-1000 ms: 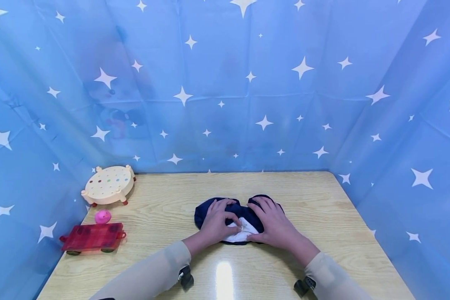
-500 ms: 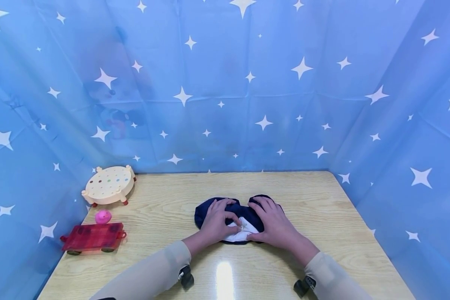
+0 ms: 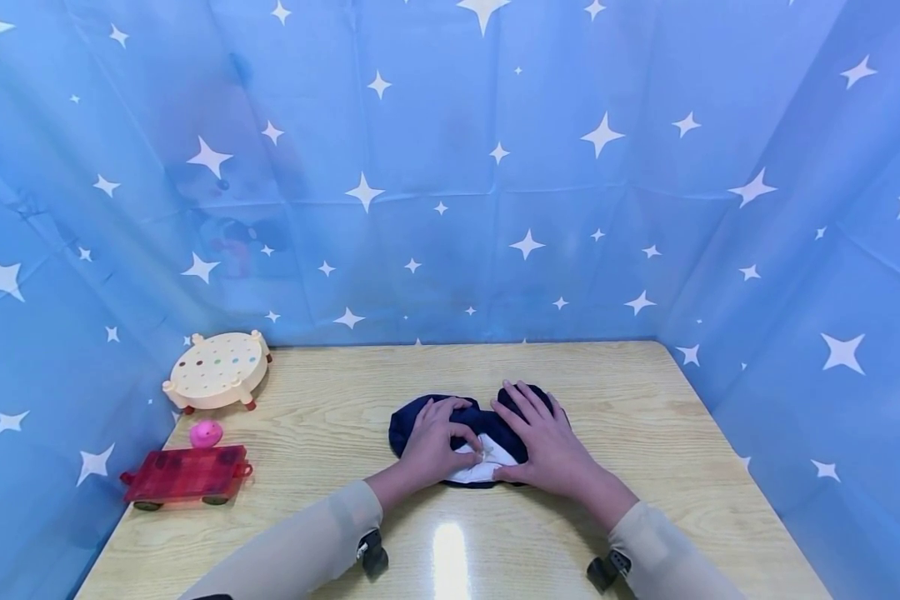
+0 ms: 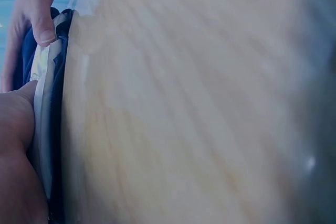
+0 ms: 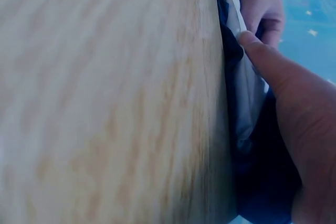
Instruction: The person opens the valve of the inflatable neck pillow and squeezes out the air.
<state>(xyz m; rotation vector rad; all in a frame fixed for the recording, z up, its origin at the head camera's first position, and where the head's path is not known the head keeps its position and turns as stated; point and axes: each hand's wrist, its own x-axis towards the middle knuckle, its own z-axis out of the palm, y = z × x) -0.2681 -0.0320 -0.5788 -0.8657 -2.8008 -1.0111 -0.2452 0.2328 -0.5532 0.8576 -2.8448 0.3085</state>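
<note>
A soft navy cloth item with a white lining (image 3: 492, 462) lies at the middle of the table; its exact kind is not clear. My left hand (image 3: 433, 450) is on its left part, curled over the navy cloth, with thumb and index finger pinching at the white lining. On the right part, my right hand (image 3: 547, 442) rests with spread, fairly straight fingers over a rounded navy bulge. Its thumb (image 5: 262, 56) touches the white lining in the right wrist view. The left wrist view shows the item's dark near edge (image 4: 58, 129) beside the left hand.
A cream round toy stool (image 3: 221, 371) with dotted holes stands at the back left of the wooden table (image 3: 330, 383). Before it are a small pink toy (image 3: 206, 433) and a red translucent toy cart (image 3: 187, 475). A blue star-patterned curtain (image 3: 450, 233) surrounds the table.
My right hand's fingers have straightened and spread, reaching slightly farther over the navy bulge, which sits a little higher. The left hand has stayed in place.
</note>
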